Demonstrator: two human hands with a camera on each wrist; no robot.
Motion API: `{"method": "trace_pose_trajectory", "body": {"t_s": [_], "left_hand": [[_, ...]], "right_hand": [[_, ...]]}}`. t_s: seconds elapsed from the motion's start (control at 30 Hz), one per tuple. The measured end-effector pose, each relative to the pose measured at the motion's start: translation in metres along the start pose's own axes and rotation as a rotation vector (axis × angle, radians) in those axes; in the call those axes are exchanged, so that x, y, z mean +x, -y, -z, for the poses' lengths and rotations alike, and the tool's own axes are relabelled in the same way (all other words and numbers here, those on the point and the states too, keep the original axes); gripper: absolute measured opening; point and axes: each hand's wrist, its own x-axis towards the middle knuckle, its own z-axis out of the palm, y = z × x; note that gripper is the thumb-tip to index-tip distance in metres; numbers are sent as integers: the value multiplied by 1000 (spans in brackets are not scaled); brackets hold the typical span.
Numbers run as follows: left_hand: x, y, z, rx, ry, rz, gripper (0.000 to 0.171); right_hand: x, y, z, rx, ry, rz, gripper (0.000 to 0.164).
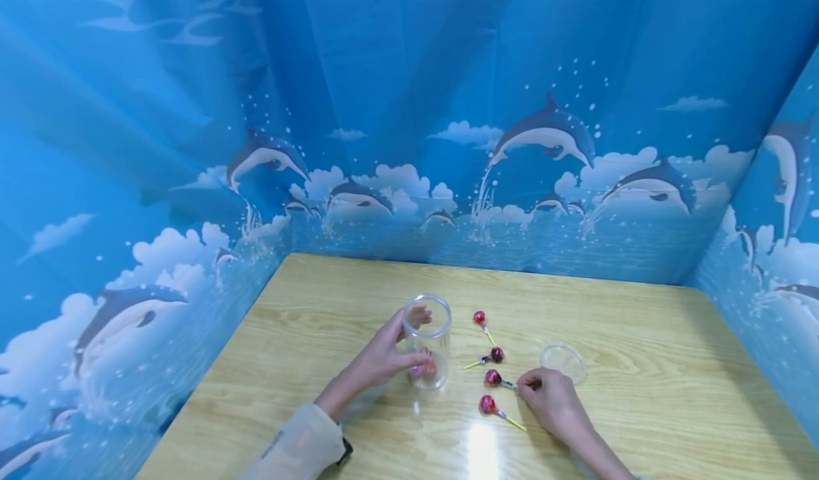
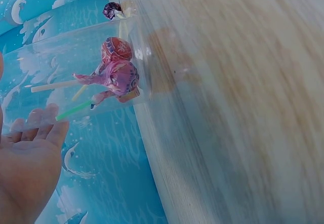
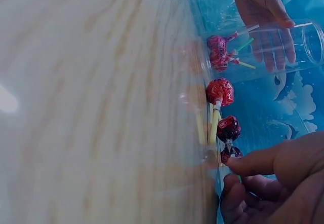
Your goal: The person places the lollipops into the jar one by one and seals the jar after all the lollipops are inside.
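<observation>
- The left hand (image 1: 384, 355) curls round a clear plastic jar (image 1: 427, 341) standing upright on the wooden worktop (image 1: 640, 338), about midway between the left and right edges; fingers show through the wall.
- Inside the jar, at its bottom, lie wrapped lollipops (image 2: 117, 67), pink and red, sticks slanting up.
- The right hand (image 1: 553, 398) rests on the worktop nearer the front edge, fingertips pinching the stick of a red lollipop (image 1: 492, 377) lying flat.
- Three more lollipops lie loose beside the jar: one (image 1: 479, 318) toward the back edge, a dark one (image 1: 495, 354) in the middle, one (image 1: 488, 404) nearest the front edge.
- A clear round lid (image 1: 563, 359) lies flat just behind the right hand.
- A blue dolphin-printed curtain (image 1: 409, 110) walls the worktop on three sides.
</observation>
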Motion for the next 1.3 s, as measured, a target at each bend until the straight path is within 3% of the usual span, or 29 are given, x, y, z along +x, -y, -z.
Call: {"method": "trace_pose_trajectory", "body": {"t_s": [0.13, 0.3, 0.43, 0.73, 1.0, 1.3], "left_hand": [[0, 1, 0, 0, -1, -10, 83], [0, 1, 0, -5, 0, -11, 83], [0, 0, 0, 0, 5, -8, 83], [0, -2, 1, -5, 4, 10, 81], [-1, -3, 1, -6, 0, 14, 81], [0, -4, 1, 2, 10, 18, 82]], "right_hand": [[0, 1, 5, 180, 25, -111, 2], [2, 6, 15, 411, 56, -215, 14], [1, 12, 26, 556, 74, -235, 21], [-3, 30, 54, 839, 80, -213, 22], [-4, 43, 73, 947, 92, -94, 15], [4, 63, 82, 954, 96, -17, 17]]}}
